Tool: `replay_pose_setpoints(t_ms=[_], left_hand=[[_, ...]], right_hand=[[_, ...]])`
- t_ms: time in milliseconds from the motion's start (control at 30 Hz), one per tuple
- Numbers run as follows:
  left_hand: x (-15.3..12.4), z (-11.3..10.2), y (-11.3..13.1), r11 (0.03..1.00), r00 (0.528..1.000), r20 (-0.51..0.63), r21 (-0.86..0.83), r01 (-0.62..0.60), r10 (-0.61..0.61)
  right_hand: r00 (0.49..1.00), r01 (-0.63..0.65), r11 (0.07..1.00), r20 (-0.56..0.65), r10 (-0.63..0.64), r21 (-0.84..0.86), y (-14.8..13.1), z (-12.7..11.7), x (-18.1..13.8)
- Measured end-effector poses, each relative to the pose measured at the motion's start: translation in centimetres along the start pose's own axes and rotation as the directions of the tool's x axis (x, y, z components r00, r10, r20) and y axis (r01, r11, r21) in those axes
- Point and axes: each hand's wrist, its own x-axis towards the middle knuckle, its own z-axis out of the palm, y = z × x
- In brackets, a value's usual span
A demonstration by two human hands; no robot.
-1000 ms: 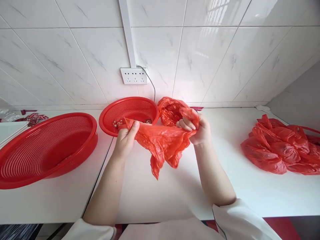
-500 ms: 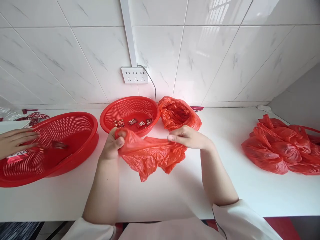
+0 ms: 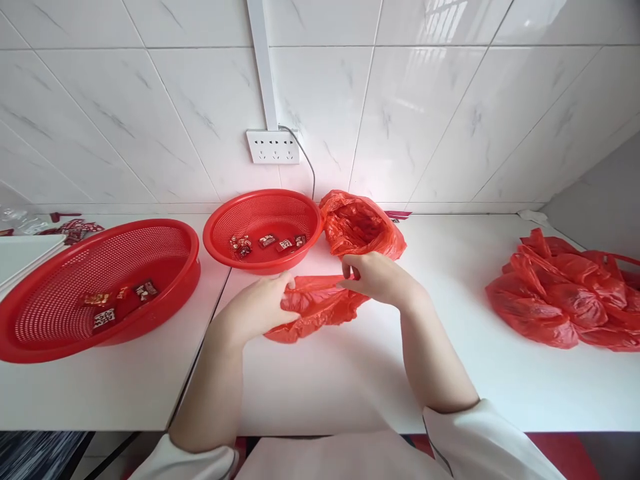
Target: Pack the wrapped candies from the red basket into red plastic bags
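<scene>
Currently working open a crumpled red plastic bag (image 3: 313, 307) on the white surface (image 3: 350, 373), left hand (image 3: 265, 305) and right hand (image 3: 373, 277) fingers pinching its rim, at six o'clock from the small red basket (image 3: 263, 230); next probably calls for spreading the mouth.

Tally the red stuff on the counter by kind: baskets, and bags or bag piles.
Red baskets: 2, large basket, small basket
Red bags or piles: 3, held bag, open bag, bag pile
Total: 5
</scene>
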Motion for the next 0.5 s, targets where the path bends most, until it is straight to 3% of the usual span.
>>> replay_pose_setpoints(t_ms=[133, 200, 267, 333, 400, 500], left_hand=[[0.6, 1.1, 1.6, 0.988, 0.992, -0.096, 0.125, 0.09, -0.078], [1.1, 1.6, 2.0, 0.979, 0.988, -0.129, 0.177, 0.104, -0.082], [1.5, 2.1, 2.2, 0.969, 0.992, -0.119, 0.232, 0.078, -0.051], [1.7, 2.4, 2.3, 0.965, 0.997, -0.081, 0.259, 0.032, -0.012], [1.7, 2.5, 2.4, 0.966, 0.999, -0.044, 0.258, -0.011, 0.023], [1.8, 2.4, 2.6, 0.951, 1.0, -0.014, 0.309, 0.007, -0.003]], right_hand=[[0.986, -0.144, 0.975, 0.063, 0.156, -0.168, 0.2, -0.4, -1.0], [0.983, -0.182, 0.956, -0.025, 0.181, -0.231, -0.1, -0.5, -1.5], [0.977, -0.144, 0.959, -0.191, 0.098, -0.245, -0.9, -0.7, -1.8], [0.963, -0.021, 0.979, -0.266, -0.034, -0.201, -2.1, -0.3, -1.6], [0.972, 0.157, 0.983, -0.161, -0.17, -0.092, -3.1, 0.9, -0.7], [0.948, 0.284, 0.959, 0.151, -0.28, -0.002, -3.8, 4.1, 1.4]])
